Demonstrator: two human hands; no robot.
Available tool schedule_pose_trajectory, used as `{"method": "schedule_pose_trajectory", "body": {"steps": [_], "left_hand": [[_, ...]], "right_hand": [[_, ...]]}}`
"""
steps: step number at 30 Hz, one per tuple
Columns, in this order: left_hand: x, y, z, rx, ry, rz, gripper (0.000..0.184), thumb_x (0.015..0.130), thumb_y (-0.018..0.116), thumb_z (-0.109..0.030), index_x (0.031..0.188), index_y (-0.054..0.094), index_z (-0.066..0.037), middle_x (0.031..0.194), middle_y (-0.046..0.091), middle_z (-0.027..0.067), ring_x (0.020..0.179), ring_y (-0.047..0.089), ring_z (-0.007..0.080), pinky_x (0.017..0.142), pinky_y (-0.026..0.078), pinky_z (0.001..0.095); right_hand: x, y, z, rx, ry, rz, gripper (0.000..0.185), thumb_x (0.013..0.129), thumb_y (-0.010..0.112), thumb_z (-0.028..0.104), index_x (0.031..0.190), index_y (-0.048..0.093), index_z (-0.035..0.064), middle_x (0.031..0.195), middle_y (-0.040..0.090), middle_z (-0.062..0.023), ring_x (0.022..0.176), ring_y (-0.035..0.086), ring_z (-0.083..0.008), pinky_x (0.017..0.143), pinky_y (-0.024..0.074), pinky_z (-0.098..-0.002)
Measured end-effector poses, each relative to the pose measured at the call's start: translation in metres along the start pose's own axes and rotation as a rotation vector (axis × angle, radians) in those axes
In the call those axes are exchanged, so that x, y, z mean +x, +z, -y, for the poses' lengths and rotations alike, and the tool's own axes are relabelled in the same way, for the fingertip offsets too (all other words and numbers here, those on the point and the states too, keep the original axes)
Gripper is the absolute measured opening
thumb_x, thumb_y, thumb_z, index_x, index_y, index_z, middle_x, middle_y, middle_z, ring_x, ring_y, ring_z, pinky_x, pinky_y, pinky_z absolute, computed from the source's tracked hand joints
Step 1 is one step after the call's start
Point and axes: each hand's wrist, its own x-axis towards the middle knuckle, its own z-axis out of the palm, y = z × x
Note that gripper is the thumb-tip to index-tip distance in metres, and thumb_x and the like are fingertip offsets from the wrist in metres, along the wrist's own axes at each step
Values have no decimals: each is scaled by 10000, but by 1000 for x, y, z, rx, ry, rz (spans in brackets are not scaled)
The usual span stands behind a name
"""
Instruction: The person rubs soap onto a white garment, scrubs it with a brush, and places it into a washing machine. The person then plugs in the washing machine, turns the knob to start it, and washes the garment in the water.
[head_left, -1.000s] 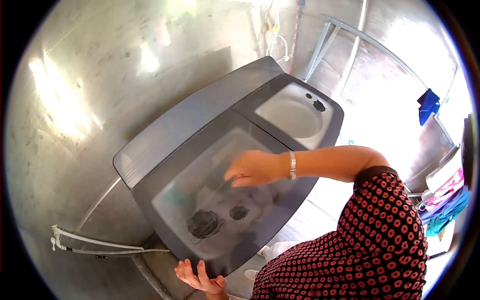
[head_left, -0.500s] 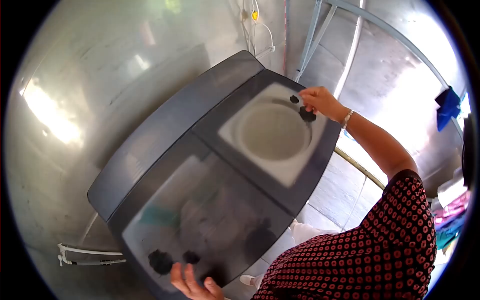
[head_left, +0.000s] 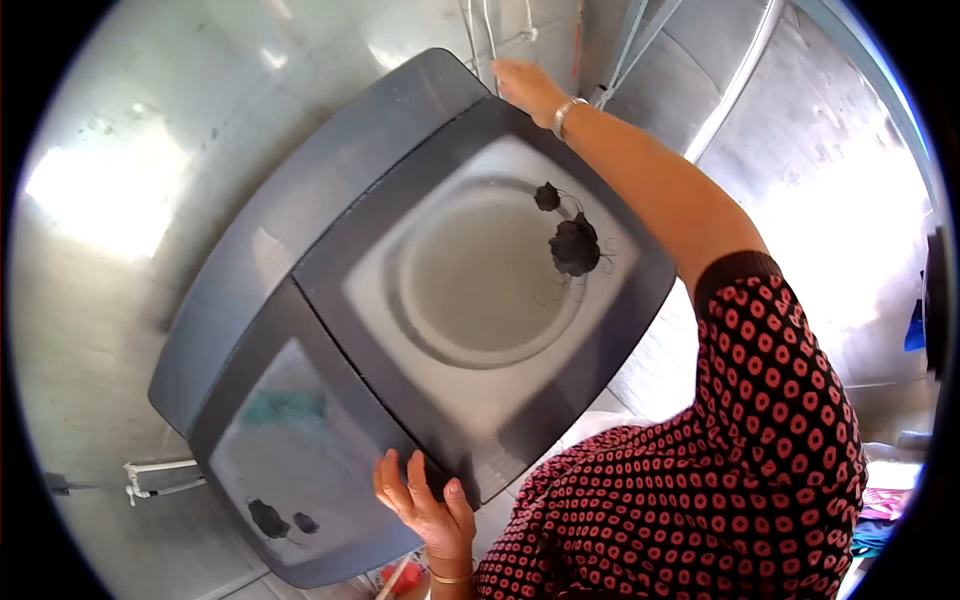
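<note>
A grey twin-tub washing machine (head_left: 455,415) stands in front of me, both of its lids down. The larger translucent lid (head_left: 460,270) carries a dark flower pattern (head_left: 575,245), and a round tub rim shows through it. My left hand (head_left: 430,505) is over the front edge near the seam between the lids, fingers spread, with nothing in it. Past the far right corner of the machine, my right hand (head_left: 530,92) is stretched out beside a white cable (head_left: 489,38). Its fingers are bent together; whatever they grip there is too small to make out. The smaller lid (head_left: 290,450) shows something teal beneath it.
A shiny metal wall (head_left: 110,330) runs behind and left of the machine. A white pipe with a tap (head_left: 160,480) is low on the left. A metal frame (head_left: 630,50) stands at the back right. Folded coloured cloths (head_left: 885,505) lie at the far right.
My right hand has moved from the larger lid's flower pattern to beyond the back corner. My left hand has shifted right along the front. The view has turned and come closer.
</note>
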Motion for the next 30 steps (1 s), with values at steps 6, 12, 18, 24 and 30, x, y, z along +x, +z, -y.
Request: {"method": "schedule_pose_trajectory", "body": {"steps": [6, 12, 18, 24, 30], "left_hand": [[-1, 13, -9, 349, -8, -94, 501, 918, 390, -418, 1156, 478, 14, 1262, 380, 216, 1146, 361, 422, 927, 315, 522], [0, 23, -13, 489, 2, -166, 483, 920, 385, -416, 1100, 506, 16, 1181, 451, 211, 1100, 411, 428, 910, 345, 525], [-1, 26, -12, 500, 71, -184, 405, 923, 401, -351, 1075, 520, 6, 1133, 482, 196, 1067, 435, 409, 890, 364, 506], [5, 21, -12, 442, 12, -216, 348, 888, 463, -298, 1034, 543, 8, 1154, 481, 184, 1079, 440, 387, 886, 380, 475], [9, 8, -21, 390, -63, -176, 375, 867, 491, -326, 1010, 550, 16, 1141, 480, 184, 1078, 441, 389, 880, 385, 475]], "right_hand": [[45, 25, -21, -24, 18, 33, 493, 872, 471, 413, 1110, 544, -13, 1166, 543, -154, 1084, 484, -264, 919, 355, -380], [0, 24, 38, 419, 393, 95, 460, 888, 479, 365, 1182, 476, 11, 1286, 435, -146, 1191, 393, -247, 964, 330, -352], [88, 19, 1, 503, 497, 26, 668, 763, 554, 510, 1254, 418, 77, 1233, 396, -190, 1028, 453, -298, 918, 374, -446], [76, 31, 45, 672, 243, 176, 580, 831, 474, 469, 1213, 433, 34, 1036, 525, -187, 918, 514, -311, 850, 397, -431], [98, 38, 58, 300, 21, 435, 767, 812, 495, 512, 1410, 129, 202, 1407, 256, -187, 1306, 256, -285, 1039, 155, -507]]}}
